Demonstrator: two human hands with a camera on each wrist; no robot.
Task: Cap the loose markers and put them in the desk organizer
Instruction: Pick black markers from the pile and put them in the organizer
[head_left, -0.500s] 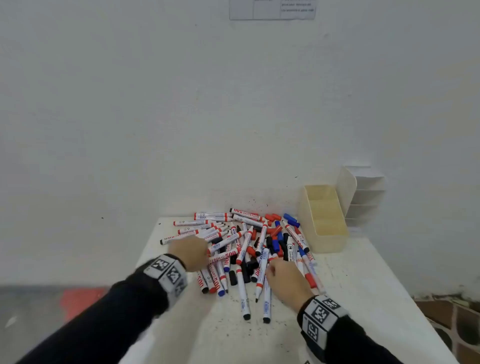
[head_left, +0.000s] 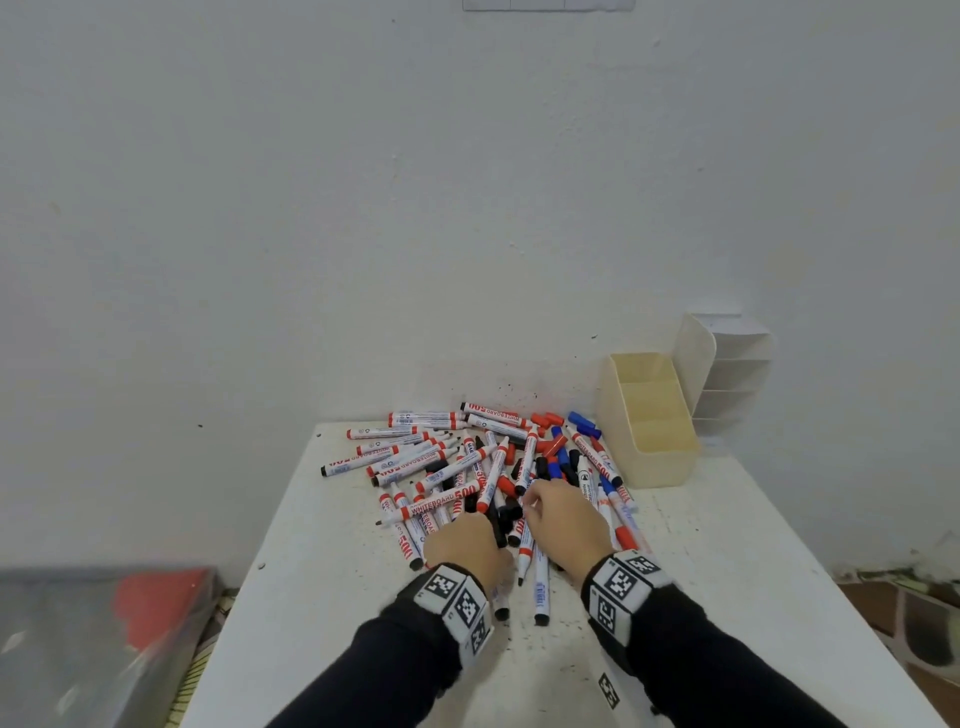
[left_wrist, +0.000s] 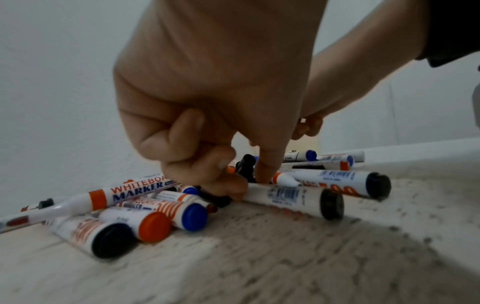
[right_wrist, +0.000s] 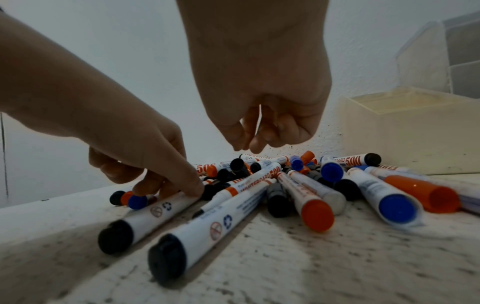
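Observation:
A pile of uncapped whiteboard markers (head_left: 452, 467) and loose red, blue and black caps (head_left: 545, 422) lies on the white table (head_left: 311, 597). My left hand (head_left: 467, 540) is at the pile's near edge. Its thumb and curled index finger pinch the barrel of a white marker with a black end (left_wrist: 285, 195), which still lies on the table (right_wrist: 155, 211). My right hand (head_left: 530, 501) hovers just above the middle of the pile with its fingers loosely curled (right_wrist: 249, 144) and nothing in them. The cream desk organizer (head_left: 660, 467) stands at the back right with nothing in its compartments.
A white tiered holder (head_left: 727, 374) stands against the wall behind the organizer. The wall is close behind the pile. The table's left edge drops to the floor, where a grey and red object (head_left: 130, 613) lies. Bare tabletop lies in front of the pile.
My left hand has moved from the left side of the pile to its near middle and now pinches a marker. The right hand has shifted slightly farther over the pile.

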